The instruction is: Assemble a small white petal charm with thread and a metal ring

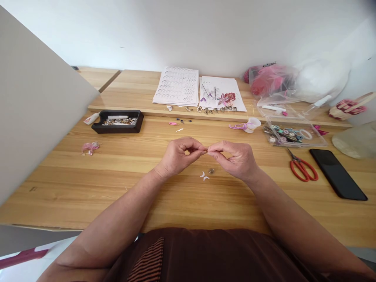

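My left hand (181, 155) and my right hand (235, 158) meet fingertip to fingertip above the wooden table. Both are closed in a pinch on something tiny and yellowish between them, too small to name. Just below the hands, two white crescent-shaped pieces (205, 176) lie on the tabletop. Beside them sits a small round metallic piece (211, 171). Beyond my left hand are a pink leaf-shaped piece (173, 123), a thin white wavy strip (179, 130) and several small dark blue bits (190, 121).
A black tray (117, 127) of beads stands at the back left. Paper sheets (178, 84) lie on the raised ledge. To the right are a clear box (313, 137) of thread spools, red-handled scissors (304, 168), a black phone (337, 173) and a small translucent cup (253, 124).
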Demonstrator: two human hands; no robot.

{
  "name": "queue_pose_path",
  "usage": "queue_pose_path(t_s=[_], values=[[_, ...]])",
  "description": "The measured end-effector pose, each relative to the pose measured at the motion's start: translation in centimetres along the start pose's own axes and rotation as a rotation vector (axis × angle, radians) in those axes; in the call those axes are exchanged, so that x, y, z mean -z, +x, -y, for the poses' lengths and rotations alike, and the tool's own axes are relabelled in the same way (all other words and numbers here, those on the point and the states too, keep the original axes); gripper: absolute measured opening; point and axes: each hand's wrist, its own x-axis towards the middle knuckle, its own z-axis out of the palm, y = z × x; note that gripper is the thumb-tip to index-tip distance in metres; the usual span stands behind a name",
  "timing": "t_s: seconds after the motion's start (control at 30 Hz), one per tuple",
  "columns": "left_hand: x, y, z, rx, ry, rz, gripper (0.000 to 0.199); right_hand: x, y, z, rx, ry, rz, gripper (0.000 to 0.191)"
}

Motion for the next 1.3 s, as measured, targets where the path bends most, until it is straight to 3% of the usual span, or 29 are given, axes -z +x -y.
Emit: queue_pose_path(t_s=[0.3, 0.9, 1.07, 1.2, 1.3], values=[[-0.2, -0.1, 0.2, -0.142, 0.054, -0.042, 0.008, -0.3, 0.2, -0.3, 0.101, 0.054, -0.056, 0.011], [-1.2, -0.5, 0.1, -0.179, 0.088, -0.151, 0.008, -0.5, 0.0, 0.1, 0.166, -0.098, -0.073, 0.015], [-1.2, -0.4, -0.1, -0.190, 0.107, -0.194, 0.008, -0.4, 0.0, 0.4, -0.020, 0.123, -0.109, 0.012], [-1.2, -0.5, 0.0, -0.211, 0.129, -0.230, 0.010, -0.2, 0.3, 0.8, -0.264, 0.268, -0.034, 0.009], [-1.3, -0.5, 0.1, -0.241, 0.134, -0.219, 0.011, -0.2, 0.4, 1.0, -0.351, 0.310, 0.013, 0.018]])
